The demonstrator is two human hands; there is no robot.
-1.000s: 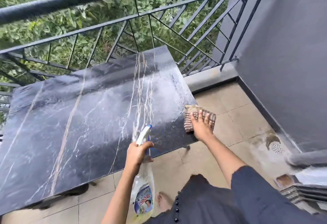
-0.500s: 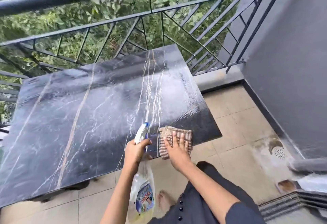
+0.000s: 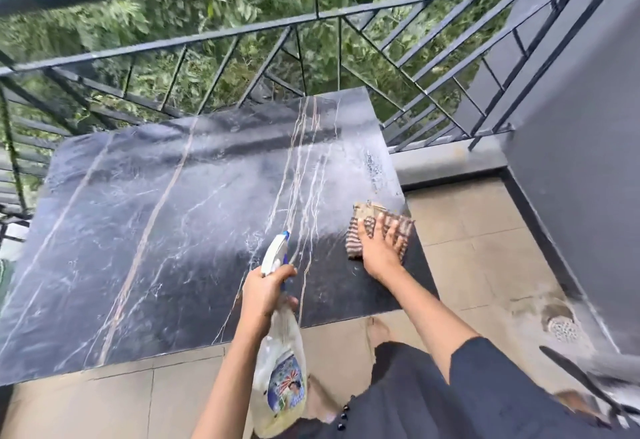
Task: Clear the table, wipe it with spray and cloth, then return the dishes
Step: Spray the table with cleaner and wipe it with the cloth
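Note:
A dark marble table (image 3: pixel 138 230) with pale veins fills the middle of the view, its surface wet and streaked. My left hand (image 3: pixel 265 294) grips the neck of a clear spray bottle (image 3: pixel 280 379) with a white and blue nozzle, held over the table's near edge. My right hand (image 3: pixel 379 248) presses flat, fingers spread, on a striped brown cloth (image 3: pixel 356 241) near the table's right edge. No dishes are on the table.
A black metal railing (image 3: pixel 311 19) runs behind the table, with green foliage beyond. A grey wall (image 3: pixel 571 161) rises at the right. The tiled floor (image 3: pixel 485 248) has a round drain (image 3: pixel 562 329) at the lower right. My dark garment (image 3: pixel 450 404) hangs below.
My right hand slid the cloth from the near edge beside the bottle back out to the right and farther up the table. The left hand kept the bottle in place.

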